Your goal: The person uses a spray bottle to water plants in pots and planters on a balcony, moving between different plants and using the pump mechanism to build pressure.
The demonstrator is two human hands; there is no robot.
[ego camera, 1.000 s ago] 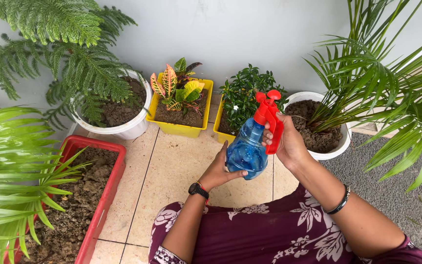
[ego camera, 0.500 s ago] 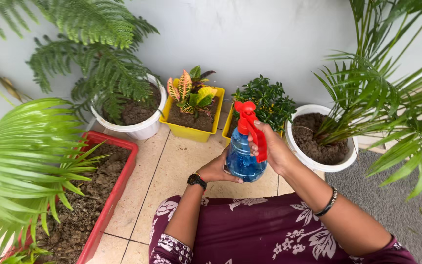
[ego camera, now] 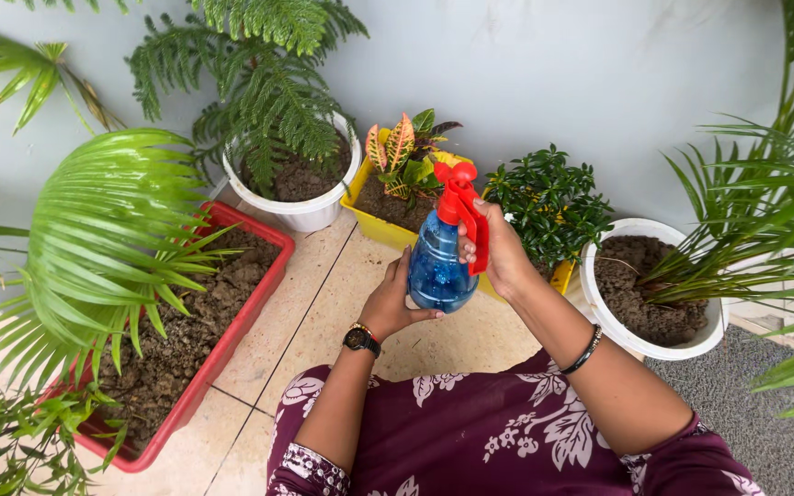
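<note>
A blue spray bottle with a red trigger head is held up in front of me. My right hand grips its neck, fingers wrapped over the red trigger. My left hand, with a black wristwatch, cups the bottle's rounded base from the left. The nozzle points away toward a yellow pot holding a plant with red, yellow and green leaves. Just right of the bottle stands a small dark green bush in another yellow pot.
A white pot with a pine-like plant stands at the back left. A long red planter of soil with a fan palm is on the left. A white pot with a palm sits on the right. Beige tiles and a grey mat cover the floor.
The view has swung left, so the pots sit further right in frame. Both hands and the bottle shifted slightly left and up, with the same grip.
</note>
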